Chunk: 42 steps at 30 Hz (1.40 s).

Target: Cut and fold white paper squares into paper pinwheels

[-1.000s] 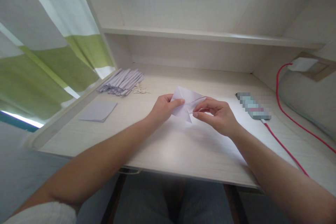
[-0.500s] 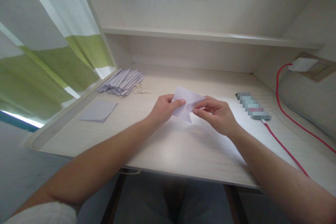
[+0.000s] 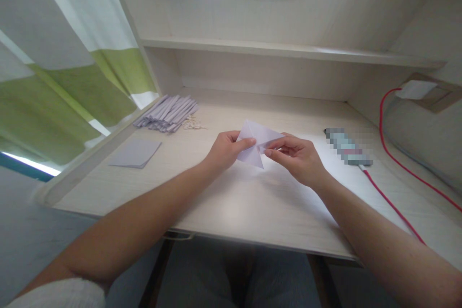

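Observation:
A white paper pinwheel, with pointed flaps folded in towards its middle, is held up over the desk between my hands. My left hand grips its left side, the thumb pressed on the front near the centre and the fingers hidden behind. At the right flap, my right hand is closed in a pinch, thumb and index fingertip close to the pinwheel's middle. Whether a small piece sits between those fingertips is too small to tell.
Several rolled paper sticks lie piled at the back left beside small thin pale pieces. Square paper sheets rest nearer on the desk. A phone on a red cable lies right. A shelf spans the back.
Both hands keep their hold on the pinwheel in nearly the same place. Only a very slight shift of the fingers and paper shows.

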Each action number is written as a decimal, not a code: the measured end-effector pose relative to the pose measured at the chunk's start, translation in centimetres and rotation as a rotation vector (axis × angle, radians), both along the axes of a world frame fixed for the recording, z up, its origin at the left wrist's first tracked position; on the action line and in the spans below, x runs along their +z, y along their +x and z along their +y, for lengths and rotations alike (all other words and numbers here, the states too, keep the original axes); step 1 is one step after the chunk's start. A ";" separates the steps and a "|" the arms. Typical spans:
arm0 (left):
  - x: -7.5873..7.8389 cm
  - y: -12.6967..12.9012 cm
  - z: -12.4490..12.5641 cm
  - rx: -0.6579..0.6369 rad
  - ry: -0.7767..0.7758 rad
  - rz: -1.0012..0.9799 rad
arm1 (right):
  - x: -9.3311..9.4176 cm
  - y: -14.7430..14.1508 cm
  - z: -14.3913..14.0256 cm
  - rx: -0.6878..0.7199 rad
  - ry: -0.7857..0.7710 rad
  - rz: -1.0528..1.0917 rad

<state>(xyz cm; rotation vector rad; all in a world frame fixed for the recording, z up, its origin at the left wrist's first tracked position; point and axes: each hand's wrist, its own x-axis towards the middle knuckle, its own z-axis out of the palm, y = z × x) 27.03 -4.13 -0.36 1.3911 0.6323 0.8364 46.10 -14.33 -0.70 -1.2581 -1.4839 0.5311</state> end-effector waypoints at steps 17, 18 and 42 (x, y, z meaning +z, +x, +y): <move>0.4 0.2 -0.4 -0.021 -0.021 0.003 | -0.1 -0.3 0.0 -0.047 -0.045 0.003; 0.4 0.2 -0.4 -0.020 -0.017 0.005 | -0.1 -0.3 0.0 -0.050 -0.047 -0.001; 0.2 0.0 -0.3 -0.062 0.020 0.053 | -0.3 -0.2 0.1 -0.069 -0.071 0.010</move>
